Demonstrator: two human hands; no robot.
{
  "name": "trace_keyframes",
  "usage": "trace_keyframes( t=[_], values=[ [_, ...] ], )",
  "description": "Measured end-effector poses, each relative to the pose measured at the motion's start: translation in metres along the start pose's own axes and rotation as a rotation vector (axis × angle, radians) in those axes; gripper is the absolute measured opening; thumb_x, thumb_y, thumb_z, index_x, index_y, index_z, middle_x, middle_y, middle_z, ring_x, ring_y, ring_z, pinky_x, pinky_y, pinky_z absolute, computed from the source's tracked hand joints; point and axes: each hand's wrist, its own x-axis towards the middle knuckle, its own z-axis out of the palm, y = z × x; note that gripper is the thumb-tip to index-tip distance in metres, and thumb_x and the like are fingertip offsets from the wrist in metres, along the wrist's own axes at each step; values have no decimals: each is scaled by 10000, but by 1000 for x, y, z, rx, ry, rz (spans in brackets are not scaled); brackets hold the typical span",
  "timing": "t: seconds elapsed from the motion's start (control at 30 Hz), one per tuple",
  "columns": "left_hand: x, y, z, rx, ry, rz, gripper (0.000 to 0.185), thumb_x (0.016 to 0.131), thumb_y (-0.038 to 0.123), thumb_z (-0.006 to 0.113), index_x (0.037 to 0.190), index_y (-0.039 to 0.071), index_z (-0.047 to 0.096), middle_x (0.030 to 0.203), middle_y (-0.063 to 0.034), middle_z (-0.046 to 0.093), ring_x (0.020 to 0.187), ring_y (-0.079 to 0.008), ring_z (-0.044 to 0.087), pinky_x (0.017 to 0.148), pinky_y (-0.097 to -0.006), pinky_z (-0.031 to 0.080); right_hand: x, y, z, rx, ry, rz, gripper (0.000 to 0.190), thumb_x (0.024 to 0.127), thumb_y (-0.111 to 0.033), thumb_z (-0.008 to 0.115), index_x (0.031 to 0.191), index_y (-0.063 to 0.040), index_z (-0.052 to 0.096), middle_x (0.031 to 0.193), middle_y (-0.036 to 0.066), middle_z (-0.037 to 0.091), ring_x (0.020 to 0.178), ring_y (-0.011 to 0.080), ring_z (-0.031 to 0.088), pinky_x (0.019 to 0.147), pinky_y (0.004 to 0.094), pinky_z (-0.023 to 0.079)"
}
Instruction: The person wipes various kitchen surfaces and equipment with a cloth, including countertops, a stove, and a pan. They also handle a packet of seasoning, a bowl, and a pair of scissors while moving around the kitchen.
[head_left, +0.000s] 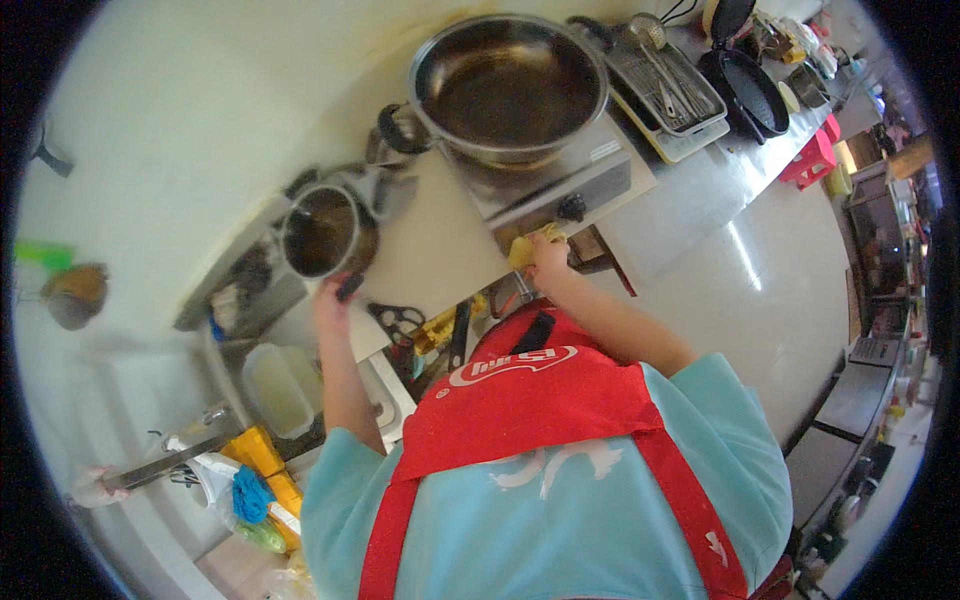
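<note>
My left hand (334, 300) is closed around the black handle of a steel pot (322, 231), whose dark inside faces the camera. The pot is at the left end of the pale counter (442, 247), by the wall. My right hand (547, 259) grips a yellowish cloth (523, 252) at the counter's front edge, just below the knob of a steel gas stove (555, 196). A large steel pan (510, 86) with a dark, browned inside stands on that stove.
Beyond the stove are a wire-rack tray (675, 97) with utensils and a black hinged pan (750, 94). Black-handled scissors (397, 321) lie near the counter's front edge. A plastic container (279, 390) is at the left. A red stool (811, 159) stands on the floor at the right.
</note>
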Motion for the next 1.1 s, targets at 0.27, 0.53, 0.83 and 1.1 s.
trace_keyframes(
  t=[0.27,0.53,0.83,1.1],
  values=[
    [-85,29,-11,-23,17,112,110,787,61,503,894,39,509,878,-68,581,806,-186,586,688,-335,494,1,64,45,94,-419,222,230,844,-189,537,1037,-70,498,957,98,573,872,259,588,677,440,488],
    [-209,66,-25,206,208,121,107,762,107,521,705,20,497,748,-58,513,696,-183,509,659,-314,441,21,100,136,-1126,-245,-1074,283,842,-201,470,1109,-214,563,1373,44,355,1258,232,331,1020,394,288],
    [-284,38,6,624,-210,128,272,696,112,529,946,5,537,773,-95,559,720,-226,503,682,-334,424,48,75,2,-1331,-980,-1670,498,758,-160,569,1241,-218,465,1364,64,343,1261,313,299,976,498,291],
    [-337,-54,82,161,-91,-301,252,760,112,544,1006,76,503,859,-56,531,760,-170,509,663,-309,448,48,-72,-190,-1314,-496,-1716,323,723,-197,604,1046,-199,583,1215,27,466,1208,245,357,876,433,353]
  ],
)
